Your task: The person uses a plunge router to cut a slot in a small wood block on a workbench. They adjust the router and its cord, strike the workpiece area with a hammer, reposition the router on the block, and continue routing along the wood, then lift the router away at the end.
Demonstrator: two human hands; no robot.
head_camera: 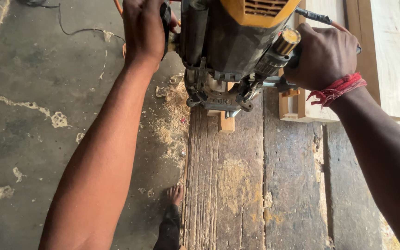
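Both hands clamped the side handles of a yellow-and-black router [230, 51]: the left hand [144, 28] wrapped one handle, the right hand [322, 55] the other. Between them the router sat on a small pale wood piece [226, 123] atop weathered planks [237, 185]. Sawdust [174, 120] lay below the left hand; light boards [385, 55] stood just beyond the right.

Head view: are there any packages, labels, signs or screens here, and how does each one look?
Small plate: low on the front of the power router, a dark, rectangular strip with pale marks too small to read.
No packages, signs or screens are in view.
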